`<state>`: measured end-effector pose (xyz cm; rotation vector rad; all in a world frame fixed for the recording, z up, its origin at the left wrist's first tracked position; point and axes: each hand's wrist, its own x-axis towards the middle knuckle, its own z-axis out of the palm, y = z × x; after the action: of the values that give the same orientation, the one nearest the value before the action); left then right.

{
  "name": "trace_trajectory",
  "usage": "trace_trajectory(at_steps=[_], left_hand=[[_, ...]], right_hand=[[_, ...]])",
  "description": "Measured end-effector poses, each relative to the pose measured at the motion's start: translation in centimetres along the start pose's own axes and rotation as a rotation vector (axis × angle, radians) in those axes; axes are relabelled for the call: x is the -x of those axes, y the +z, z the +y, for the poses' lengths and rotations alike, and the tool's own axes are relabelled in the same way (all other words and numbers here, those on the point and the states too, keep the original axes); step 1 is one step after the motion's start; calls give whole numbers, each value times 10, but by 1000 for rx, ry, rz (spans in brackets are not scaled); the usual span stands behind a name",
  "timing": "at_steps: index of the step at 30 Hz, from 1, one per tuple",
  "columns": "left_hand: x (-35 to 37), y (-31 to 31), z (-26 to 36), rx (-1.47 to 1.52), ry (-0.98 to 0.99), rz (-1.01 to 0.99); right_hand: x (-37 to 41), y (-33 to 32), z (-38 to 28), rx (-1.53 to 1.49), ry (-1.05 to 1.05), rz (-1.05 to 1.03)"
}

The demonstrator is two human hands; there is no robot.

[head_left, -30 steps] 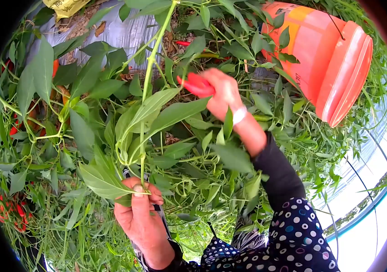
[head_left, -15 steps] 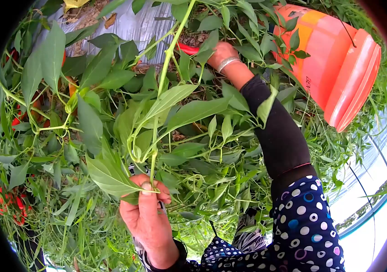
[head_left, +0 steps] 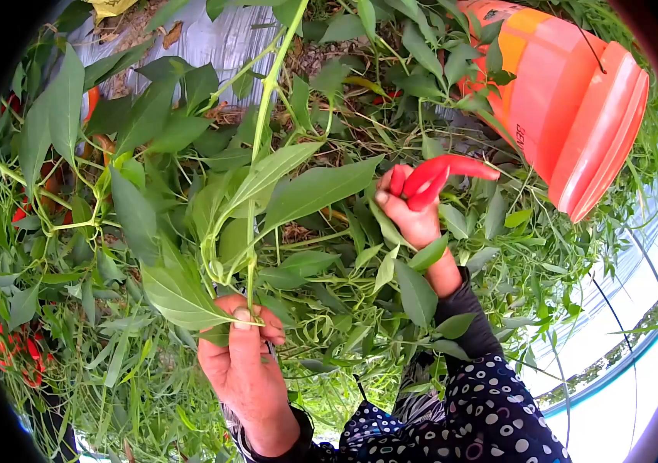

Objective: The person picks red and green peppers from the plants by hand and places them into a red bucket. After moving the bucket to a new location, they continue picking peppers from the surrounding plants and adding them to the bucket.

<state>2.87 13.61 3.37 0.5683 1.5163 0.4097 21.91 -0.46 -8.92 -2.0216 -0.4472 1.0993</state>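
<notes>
Near the lower left, my left hand (head_left: 248,374) pinches a green chili plant branch (head_left: 253,224) between thumb and fingers, with broad leaves bending over the fingertips. My right hand (head_left: 415,220) is closed around a few red chili peppers (head_left: 456,165), whose tips stick out to the right. Green leaves partly cover the right wrist and forearm. Beyond the right hand, to the upper right, a red-orange bucket (head_left: 568,116) lies tilted among the plants. How many peppers are inside the fist is hidden.
Dense chili foliage surrounds both hands. More red peppers (head_left: 33,347) hang at the left. Silvery plastic sheeting (head_left: 213,38) covers ground at the top. A thin dark wire rises over the bucket, and tall grass fills the lower area.
My right hand has drawn back from the foliage near the top toward me, bringing red peppers into plain view. My left hand keeps its pinch on the branch and has shifted slightly left.
</notes>
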Motion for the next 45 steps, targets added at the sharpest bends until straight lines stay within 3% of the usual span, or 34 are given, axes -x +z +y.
trace_trajectory(at_steps=[2,3,4,6,8,10,12,14,15,16,18,22,26,28,30,32,33,35,38,39,43,45], left_hand=[[0,-1,0,8,-3,-6],[-1,-1,-1,16,-4,-13],[0,-1,-1,13,-8,-14],[1,-1,-2,15,-9,11],[2,-1,-2,24,-14,6],[2,-1,-1,33,-16,3],[2,-3,1,38,-24,2],[2,-3,2,43,-17,10],[1,-3,3,48,-11,15],[1,-4,4,46,-10,17],[1,-6,5,63,-28,-4],[2,-4,7,75,-34,0],[2,-5,6,65,-23,2],[2,-6,5,55,-16,-4],[3,-6,4,55,-23,-13],[3,-5,3,59,-30,-11],[3,-4,2,65,-38,-9],[4,-2,1,58,-33,-1],[4,4,1,65,-27,4],[4,5,1,75,-25,6],[2,5,2,78,-31,-11],[3,8,0,86,-12,23]], right_hand=[[9,3,5,-284,109,67],[0,-1,7,-323,58,112],[-12,-4,10,-376,-13,237],[-46,-13,18,-538,157,558],[-71,-23,43,-700,277,528],[-86,-25,65,-546,405,374],[-94,-20,78,-500,375,395],[-105,-33,106,-218,77,596],[-139,-46,146,-1077,286,774],[-146,-59,181,-1079,288,773],[-150,-45,109,-209,522,525],[-157,-20,76,-291,557,614],[-165,-23,97,-362,621,728],[-165,-28,122,-555,262,593],[-186,-41,164,-632,335,654],[-210,-70,244,-373,186,497],[-216,-75,264,-375,187,497],[-220,-80,283,13,-52,425],[-167,-27,127,-714,233,640],[-154,-28,111,-724,219,526],[-114,-40,88,-547,297,509],[-94,-43,75,-614,242,472]])
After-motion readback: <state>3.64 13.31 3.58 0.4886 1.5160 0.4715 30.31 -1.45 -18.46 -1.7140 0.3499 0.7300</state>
